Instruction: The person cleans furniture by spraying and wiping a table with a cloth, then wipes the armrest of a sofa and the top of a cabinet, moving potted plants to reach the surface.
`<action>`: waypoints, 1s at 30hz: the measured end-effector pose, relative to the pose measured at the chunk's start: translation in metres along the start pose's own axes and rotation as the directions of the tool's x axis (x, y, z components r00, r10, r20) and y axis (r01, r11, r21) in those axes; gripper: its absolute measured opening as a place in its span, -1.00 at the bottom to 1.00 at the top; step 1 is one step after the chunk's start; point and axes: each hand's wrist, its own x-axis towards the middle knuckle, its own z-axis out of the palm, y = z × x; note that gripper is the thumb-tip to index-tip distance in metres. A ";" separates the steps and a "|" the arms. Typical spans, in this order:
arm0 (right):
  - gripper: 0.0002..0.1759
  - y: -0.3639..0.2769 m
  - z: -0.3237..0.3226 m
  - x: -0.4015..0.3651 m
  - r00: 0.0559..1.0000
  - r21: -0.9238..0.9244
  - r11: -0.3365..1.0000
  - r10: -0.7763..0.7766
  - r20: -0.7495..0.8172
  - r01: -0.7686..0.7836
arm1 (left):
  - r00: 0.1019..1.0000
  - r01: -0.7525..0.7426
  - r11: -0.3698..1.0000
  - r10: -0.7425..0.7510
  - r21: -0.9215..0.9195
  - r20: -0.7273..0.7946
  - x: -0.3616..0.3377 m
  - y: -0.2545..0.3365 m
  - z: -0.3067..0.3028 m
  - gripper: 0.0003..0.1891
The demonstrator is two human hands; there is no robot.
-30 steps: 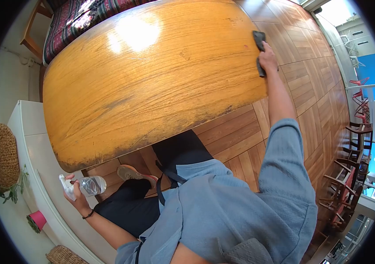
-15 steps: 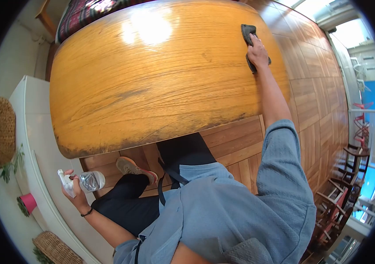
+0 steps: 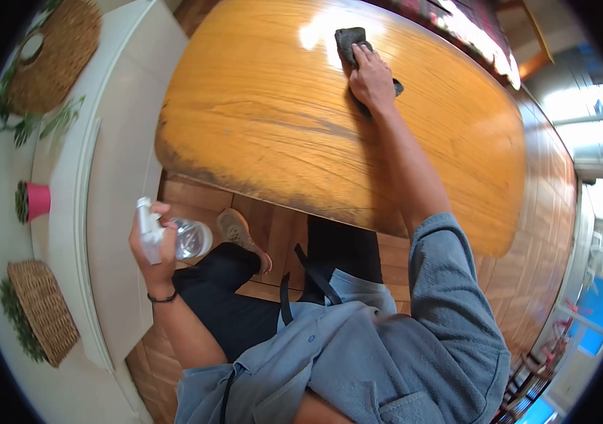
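A dark grey cloth (image 3: 350, 40) lies bunched on the wooden table (image 3: 259, 106), near the bright glare at the far side. My right hand (image 3: 372, 76) presses down on it, fingers bent over the fabric, with cloth showing on both sides of the palm. Off the near left corner of the table, my left hand (image 3: 160, 247) is wrapped round the neck of a clear spray bottle (image 3: 192, 239) with a white trigger head. The bottle is tilted on its side above the floor, and clear liquid seems to be inside. Worn dark patches mark the table's near edge.
Along the left runs a white cabinet (image 3: 121, 141) carrying woven baskets (image 3: 43, 311) and a pink plant pot (image 3: 38, 200). A plaid-covered seat (image 3: 471, 32) stands behind the table. Parquet floor (image 3: 528, 297) and stacked chairs lie to the right.
My right hand has slid the cloth from the table's right end towards its middle. My view has turned, so the table appears rotated. The left hand still grips the bottle.
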 end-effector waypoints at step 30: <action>-0.52 -0.116 0.079 0.109 1.000 0.107 0.994 0.019 -0.013 -0.017 | 0.998 -0.047 0.998 0.049 0.047 -0.027 0.039 -0.005 0.009 -0.76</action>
